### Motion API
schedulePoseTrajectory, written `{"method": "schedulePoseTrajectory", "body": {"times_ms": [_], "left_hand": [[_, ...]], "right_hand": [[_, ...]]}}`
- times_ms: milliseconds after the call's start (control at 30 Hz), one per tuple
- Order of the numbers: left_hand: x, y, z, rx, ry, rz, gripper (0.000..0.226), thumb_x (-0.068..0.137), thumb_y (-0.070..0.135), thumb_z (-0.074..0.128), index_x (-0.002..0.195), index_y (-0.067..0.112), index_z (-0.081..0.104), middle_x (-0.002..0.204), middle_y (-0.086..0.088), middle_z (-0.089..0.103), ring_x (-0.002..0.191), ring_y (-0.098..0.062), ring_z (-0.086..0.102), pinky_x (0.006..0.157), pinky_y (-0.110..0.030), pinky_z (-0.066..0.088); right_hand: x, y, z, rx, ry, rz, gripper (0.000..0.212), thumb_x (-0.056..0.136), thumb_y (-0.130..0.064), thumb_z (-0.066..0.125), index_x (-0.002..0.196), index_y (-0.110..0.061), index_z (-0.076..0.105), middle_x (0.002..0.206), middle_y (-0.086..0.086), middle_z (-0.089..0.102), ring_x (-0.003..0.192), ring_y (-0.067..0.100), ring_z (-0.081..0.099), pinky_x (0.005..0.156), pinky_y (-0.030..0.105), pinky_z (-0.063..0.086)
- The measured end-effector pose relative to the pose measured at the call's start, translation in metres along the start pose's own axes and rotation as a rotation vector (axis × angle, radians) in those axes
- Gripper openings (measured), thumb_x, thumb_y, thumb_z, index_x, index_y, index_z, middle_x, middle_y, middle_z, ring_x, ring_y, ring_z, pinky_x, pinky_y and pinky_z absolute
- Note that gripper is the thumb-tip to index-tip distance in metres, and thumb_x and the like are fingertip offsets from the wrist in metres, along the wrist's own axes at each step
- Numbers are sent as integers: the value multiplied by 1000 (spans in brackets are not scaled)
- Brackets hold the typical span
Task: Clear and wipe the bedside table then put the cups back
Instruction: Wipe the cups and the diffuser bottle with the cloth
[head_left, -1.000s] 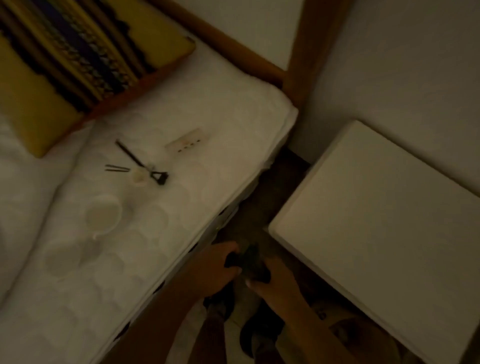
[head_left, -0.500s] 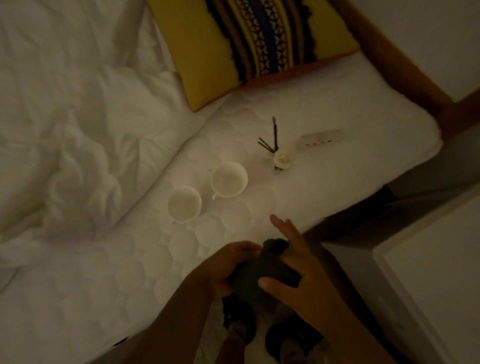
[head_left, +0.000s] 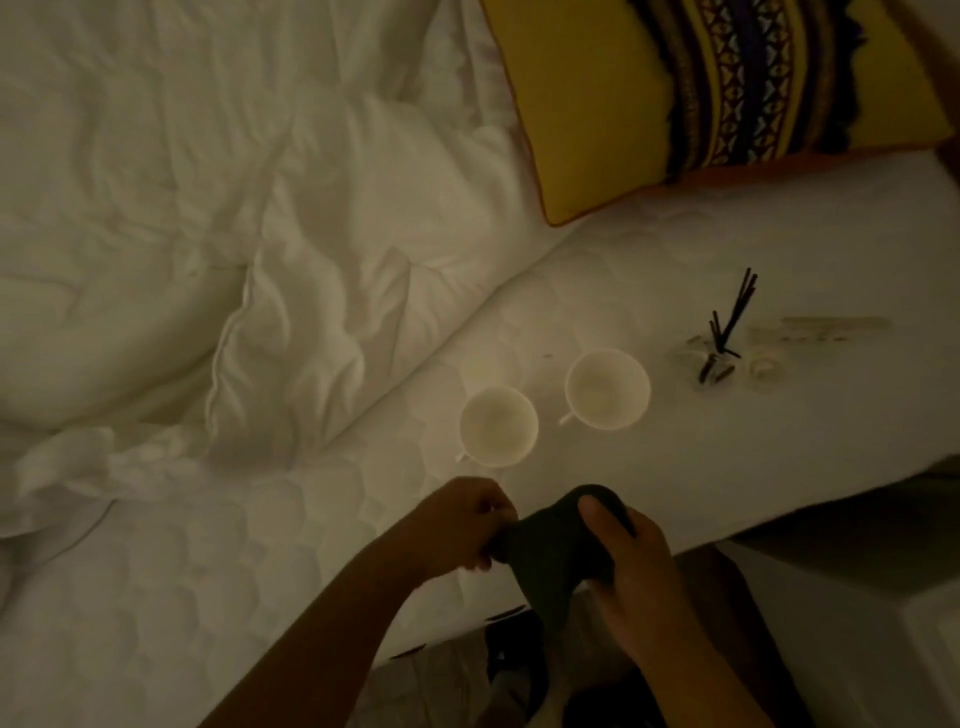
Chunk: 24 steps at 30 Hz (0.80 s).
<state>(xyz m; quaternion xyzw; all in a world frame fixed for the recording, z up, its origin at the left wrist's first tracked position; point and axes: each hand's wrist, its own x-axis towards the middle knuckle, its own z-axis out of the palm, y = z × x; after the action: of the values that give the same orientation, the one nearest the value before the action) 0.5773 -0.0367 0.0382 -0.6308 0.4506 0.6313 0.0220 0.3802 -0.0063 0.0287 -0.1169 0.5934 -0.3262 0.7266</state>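
Note:
Two white cups stand upright and empty on the white mattress (head_left: 753, 441): the left cup (head_left: 497, 426) and the right cup (head_left: 607, 388), side by side. Just below them, over the mattress edge, both my hands hold a dark cloth (head_left: 550, 556). My left hand (head_left: 462, 525) pinches its left end. My right hand (head_left: 634, 571) grips its right side, thumb on top. A corner of the white bedside table (head_left: 935, 639) shows at the lower right edge.
A small diffuser with dark reed sticks (head_left: 724, 332) lies on the mattress right of the cups, beside a pale flat remote (head_left: 831, 327). A yellow patterned cushion (head_left: 701, 98) lies at the top right. A rumpled white duvet (head_left: 208, 234) covers the left.
The view swung left from the bedside table to the bed. My hands rose with the dark cloth to just below the cups, and my right hand closed on it.

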Motion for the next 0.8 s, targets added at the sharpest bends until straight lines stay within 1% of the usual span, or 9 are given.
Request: {"method": "schedulePoseTrajectory", "body": {"times_ms": [133, 200, 267, 367, 467, 533, 633, 733, 800], "left_hand": [[9, 9, -7, 310, 452, 238, 5, 93, 36, 56, 95, 31, 56, 75, 15, 64, 67, 4, 63, 67, -16, 50], [15, 11, -6, 456, 700, 395, 19, 90, 34, 59, 108, 28, 54, 100, 9, 61, 90, -4, 58, 81, -24, 52], [27, 11, -1, 562, 794, 469, 46, 84, 38, 66, 123, 25, 46, 128, -1, 48, 116, -18, 47, 97, -34, 45], [45, 11, 4, 568, 709, 357, 82, 77, 54, 69, 141, 27, 25, 151, -3, 20, 139, -26, 25, 109, -46, 31], [57, 10, 7, 525, 607, 278, 96, 74, 57, 70, 146, 30, 13, 154, 2, 14, 138, -26, 28, 107, -48, 39], [60, 10, 10, 538, 624, 291, 96, 73, 52, 72, 146, 29, 13, 153, 1, 14, 136, -27, 28, 104, -47, 43], [62, 14, 9, 519, 648, 257, 94, 73, 46, 75, 145, 26, 17, 146, 1, 17, 132, -27, 28, 100, -44, 45], [61, 22, -7, 356, 592, 160, 80, 73, 50, 72, 138, 25, 33, 132, 0, 33, 122, -21, 38, 90, -30, 47], [55, 27, -17, 192, 548, 138, 64, 76, 50, 68, 130, 27, 42, 124, 3, 41, 116, -18, 45, 79, -21, 40]], "right_hand": [[13, -1, 10, 102, 55, -6, 47, 70, -29, 70, 107, 0, 67, 101, 16, 74, 96, 30, 71, 78, 38, 54], [17, -1, 9, 100, 51, -1, 53, 69, -31, 72, 112, -3, 66, 106, 15, 73, 100, 30, 70, 81, 39, 54], [19, 1, 8, 54, 48, -8, 58, 64, -34, 74, 114, -6, 66, 107, 13, 73, 101, 28, 70, 80, 37, 56], [18, 2, 6, -90, 62, -57, 55, 66, -37, 75, 114, -10, 68, 107, 9, 74, 104, 27, 68, 94, 44, 53], [19, 5, 4, -205, 71, -85, 49, 81, -25, 71, 127, -12, 60, 121, 9, 67, 115, 27, 61, 104, 49, 46], [21, 4, 6, -293, 65, -103, 37, 85, -22, 70, 121, -20, 61, 121, 2, 65, 114, 20, 60, 98, 40, 50], [20, 0, 13, -443, 60, -196, 32, 85, -22, 71, 106, -38, 54, 107, -18, 59, 98, -6, 55, 74, 8, 45], [17, -8, 21, -554, 93, -362, 44, 83, -20, 74, 116, -32, 49, 110, -19, 55, 103, -4, 54, 82, 10, 44], [14, -13, 29, -606, 94, -492, 44, 81, -19, 76, 111, -36, 49, 111, -17, 56, 104, -5, 54, 88, 16, 46]]}}
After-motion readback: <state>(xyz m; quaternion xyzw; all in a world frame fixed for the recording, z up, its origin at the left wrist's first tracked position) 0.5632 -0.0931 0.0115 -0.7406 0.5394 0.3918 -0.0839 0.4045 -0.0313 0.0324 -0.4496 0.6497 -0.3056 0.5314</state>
